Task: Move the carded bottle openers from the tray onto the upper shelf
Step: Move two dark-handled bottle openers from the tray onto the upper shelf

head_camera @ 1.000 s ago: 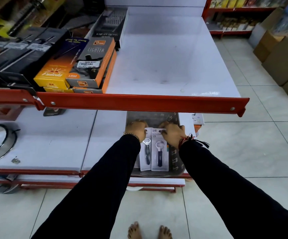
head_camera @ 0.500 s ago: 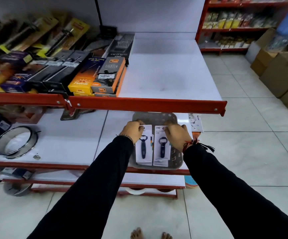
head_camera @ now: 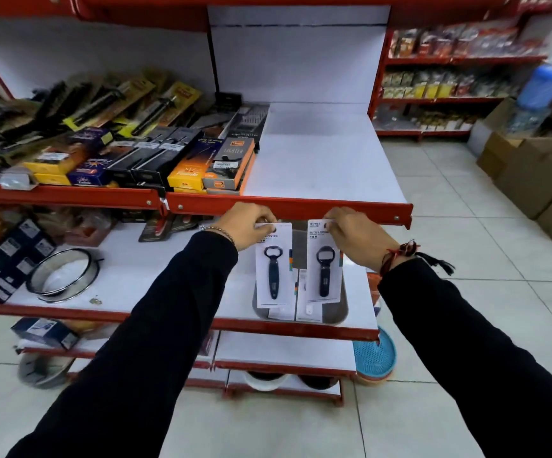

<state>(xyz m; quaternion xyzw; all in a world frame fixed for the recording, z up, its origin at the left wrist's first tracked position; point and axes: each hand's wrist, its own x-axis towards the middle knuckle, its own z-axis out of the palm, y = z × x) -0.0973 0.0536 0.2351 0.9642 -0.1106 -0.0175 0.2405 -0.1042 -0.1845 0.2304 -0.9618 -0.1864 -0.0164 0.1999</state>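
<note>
Each hand holds one carded bottle opener by the top of its white card. My left hand pinches the left carded opener, and my right hand pinches the right carded opener. Both cards hang upright, lifted above the grey tray on the lower shelf. More white cards lie in the tray beneath them. Both hands are just below the red front lip of the upper shelf, whose white right half is bare.
Boxed lighters and other packaged goods fill the left half of the upper shelf. A round metal sieve sits on the lower shelf at left. Cardboard boxes stand on the tiled floor at right.
Both hands have lifted the two carded openers up out of the tray, from lying on it to hanging near the upper shelf's front lip. The camera has tilted upward.
</note>
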